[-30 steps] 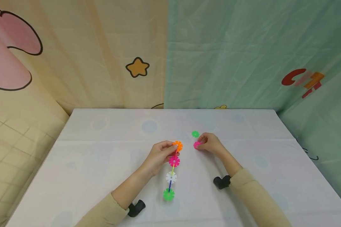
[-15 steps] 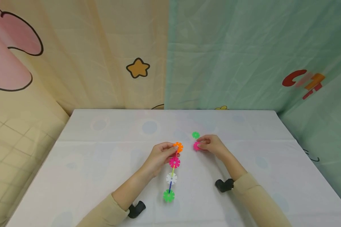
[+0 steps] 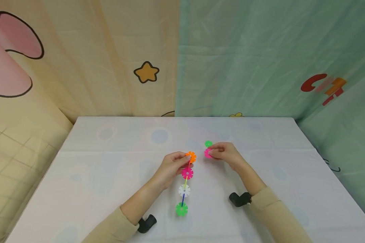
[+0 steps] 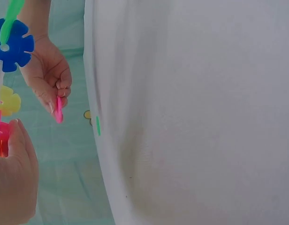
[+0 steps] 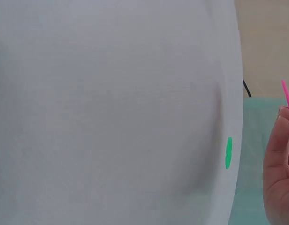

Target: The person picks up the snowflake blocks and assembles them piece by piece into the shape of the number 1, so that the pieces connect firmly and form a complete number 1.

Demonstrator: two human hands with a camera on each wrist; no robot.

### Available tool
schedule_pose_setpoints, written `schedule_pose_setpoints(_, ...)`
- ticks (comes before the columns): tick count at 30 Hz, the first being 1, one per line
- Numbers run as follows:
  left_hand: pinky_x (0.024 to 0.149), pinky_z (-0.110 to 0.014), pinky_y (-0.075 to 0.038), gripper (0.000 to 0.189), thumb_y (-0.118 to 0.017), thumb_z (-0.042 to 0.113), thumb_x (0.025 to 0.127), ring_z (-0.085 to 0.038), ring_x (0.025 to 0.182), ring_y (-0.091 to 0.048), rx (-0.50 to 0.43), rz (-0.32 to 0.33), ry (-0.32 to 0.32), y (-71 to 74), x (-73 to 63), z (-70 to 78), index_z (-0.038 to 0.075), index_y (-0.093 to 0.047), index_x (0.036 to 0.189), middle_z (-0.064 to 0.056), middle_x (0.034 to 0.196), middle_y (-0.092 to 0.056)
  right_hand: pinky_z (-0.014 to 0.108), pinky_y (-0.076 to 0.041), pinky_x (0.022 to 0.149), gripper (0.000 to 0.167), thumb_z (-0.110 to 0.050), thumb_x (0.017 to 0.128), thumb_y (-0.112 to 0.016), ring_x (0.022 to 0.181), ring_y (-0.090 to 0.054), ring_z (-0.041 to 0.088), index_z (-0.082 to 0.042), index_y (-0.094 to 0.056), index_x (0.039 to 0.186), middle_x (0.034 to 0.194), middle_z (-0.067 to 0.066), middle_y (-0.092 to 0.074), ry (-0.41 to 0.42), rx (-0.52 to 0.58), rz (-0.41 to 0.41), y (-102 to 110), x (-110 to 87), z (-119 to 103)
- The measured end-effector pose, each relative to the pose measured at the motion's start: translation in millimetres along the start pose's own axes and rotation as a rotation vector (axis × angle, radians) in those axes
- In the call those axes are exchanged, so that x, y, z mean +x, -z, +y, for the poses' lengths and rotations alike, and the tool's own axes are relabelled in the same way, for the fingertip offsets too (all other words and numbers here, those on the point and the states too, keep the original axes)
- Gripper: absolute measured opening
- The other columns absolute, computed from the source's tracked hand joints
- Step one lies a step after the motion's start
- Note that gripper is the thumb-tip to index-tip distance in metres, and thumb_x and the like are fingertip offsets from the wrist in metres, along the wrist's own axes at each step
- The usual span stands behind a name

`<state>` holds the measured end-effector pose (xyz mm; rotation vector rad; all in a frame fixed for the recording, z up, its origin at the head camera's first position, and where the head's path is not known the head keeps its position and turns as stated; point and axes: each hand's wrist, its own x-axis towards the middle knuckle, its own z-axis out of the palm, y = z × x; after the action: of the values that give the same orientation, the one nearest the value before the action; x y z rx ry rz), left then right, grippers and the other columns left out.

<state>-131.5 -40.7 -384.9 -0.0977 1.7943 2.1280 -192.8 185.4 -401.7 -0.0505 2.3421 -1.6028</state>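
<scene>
My left hand pinches the upper end of a chain of slotted plastic discs, its thumb on the orange disc. Below that hang a pink disc, a white disc and a green disc, linked by others seen edge-on. From the left wrist, those links show as a blue disc and a yellow disc. My right hand pinches a single pink disc between thumb and fingers, apart from the chain; the left wrist view shows this pink disc edge-on.
A loose green disc lies on the white-covered table, just beyond the right hand's disc. Black wrist-worn pieces jut out by both sleeves. Patterned curtains hang behind the table.
My right hand has shifted slightly left with its pink disc, which now sits closer to the loose green one in the head view. The left hand and chain stay nearly in place.
</scene>
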Motion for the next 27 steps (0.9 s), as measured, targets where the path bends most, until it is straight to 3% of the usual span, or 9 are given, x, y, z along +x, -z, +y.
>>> schedule_pose_setpoints(12,0.072,-0.023,-0.053,0.02,-0.058,0.01,0.092,-0.014,0.078,-0.063,-0.022,-0.012,-0.004,-1.1,-0.9,-0.2,-0.006,-0.06,0.103,-0.006,0.089,-0.064,0.029,-0.054,0.073,0.03,-0.009,0.089,-0.062,0.072,-0.062,0.019,0.011,-0.059,0.111,0.077,0.004,-0.065,0.077,0.033,-0.06,-9,-4.6,-14)
schedule_pose_setpoints(21,0.073,-0.025,-0.053,0.021,-0.059,0.009,0.091,-0.014,0.076,-0.063,-0.027,-0.016,-0.011,-1.6,1.5,-3.1,-0.008,-0.059,0.103,-0.006,0.088,-0.064,0.029,-0.054,0.071,0.028,-0.01,0.09,-0.062,0.07,-0.062,0.023,0.007,-0.058,0.112,0.081,0.02,-0.064,0.091,0.062,-0.1,-16,-7.2,-24)
schedule_pose_setpoints(27,0.074,-0.027,-0.054,0.022,-0.059,0.009,0.091,-0.014,0.075,-0.064,-0.032,-0.012,-0.022,-2.8,1.0,-3.6,-0.009,-0.059,0.104,-0.007,0.087,-0.064,0.029,-0.054,0.071,0.027,-0.01,0.09,-0.061,0.073,-0.062,0.031,0.006,-0.058,0.112,0.078,0.019,-0.063,0.118,0.066,-0.119,-19,-9.6,-31)
